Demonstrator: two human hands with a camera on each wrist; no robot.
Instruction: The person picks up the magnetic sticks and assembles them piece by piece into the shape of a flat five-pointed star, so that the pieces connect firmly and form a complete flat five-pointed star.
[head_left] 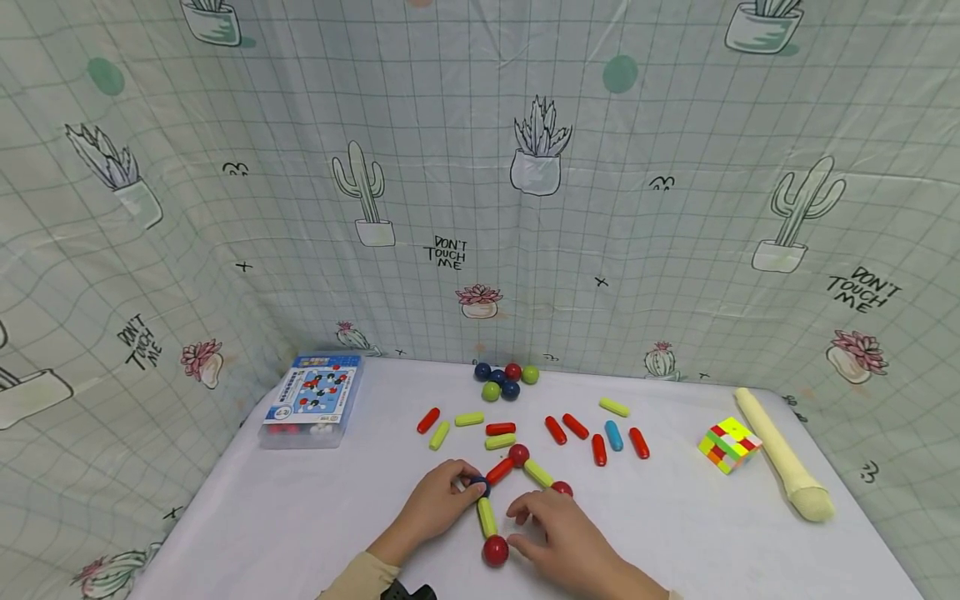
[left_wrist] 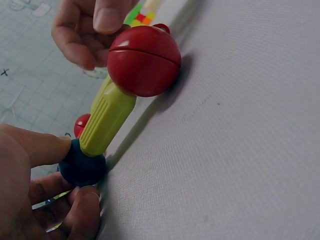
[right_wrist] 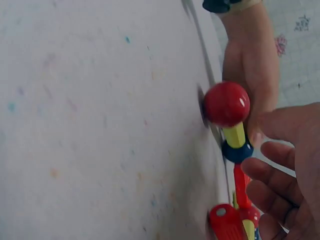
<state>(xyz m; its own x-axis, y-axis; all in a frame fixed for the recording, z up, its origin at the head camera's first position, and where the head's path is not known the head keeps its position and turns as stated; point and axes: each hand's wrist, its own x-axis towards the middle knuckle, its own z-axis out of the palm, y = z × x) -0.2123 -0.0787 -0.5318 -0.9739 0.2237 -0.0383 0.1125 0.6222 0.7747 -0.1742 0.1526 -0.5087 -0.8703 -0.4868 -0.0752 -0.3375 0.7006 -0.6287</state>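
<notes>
A chain of magnetic balls and sticks lies on the white table. My left hand (head_left: 435, 504) pinches its dark blue ball (left_wrist: 82, 167) between thumb and fingers. From that ball a yellow-green stick (head_left: 487, 517) runs toward me to a red ball (head_left: 496, 551). A red stick (head_left: 500, 471) leads away to a second red ball (head_left: 518, 454). Another yellow-green stick (head_left: 537, 473) joins this to a third red ball (head_left: 562, 488), partly hidden behind my right hand (head_left: 566, 537). The right hand hovers beside the near red ball, fingers loosely bent and apart, holding nothing.
Loose red sticks (head_left: 555, 430), yellow-green sticks (head_left: 469, 419) and a blue stick (head_left: 613, 436) lie beyond the chain. Several balls (head_left: 510, 390) cluster at the back. A plastic box (head_left: 311, 400) stands left; a puzzle cube (head_left: 729, 445) and a pale yellow fabric roll (head_left: 783, 454) are right.
</notes>
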